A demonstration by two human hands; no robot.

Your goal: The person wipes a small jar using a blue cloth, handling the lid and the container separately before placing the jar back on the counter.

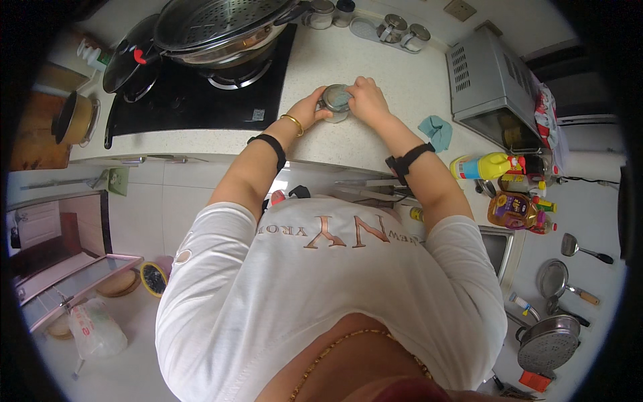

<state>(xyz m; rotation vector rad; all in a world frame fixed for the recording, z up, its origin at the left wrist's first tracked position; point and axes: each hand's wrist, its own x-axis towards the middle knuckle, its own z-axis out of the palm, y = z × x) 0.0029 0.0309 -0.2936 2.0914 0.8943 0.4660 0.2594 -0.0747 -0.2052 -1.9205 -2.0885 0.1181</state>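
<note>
My left hand (307,109) grips the side of a small glass seasoning jar (339,117) with a metal-rimmed lid. The jar stands upright on the speckled white countertop (321,146). My right hand (368,100) presses a bit of teal cloth (342,99) onto the top of the lid; the fingers are bent and partly hide the cloth. A second, crumpled teal cloth (436,132) lies on the counter to the right of my right forearm.
Left stands a black gas hob (201,113) with a large steamer pot (226,47). Similar jars (392,27) and a grey tray (365,29) sit at the back. A microwave oven (495,85), a yellow bottle (479,166) and an oil bottle (511,210) are on the right.
</note>
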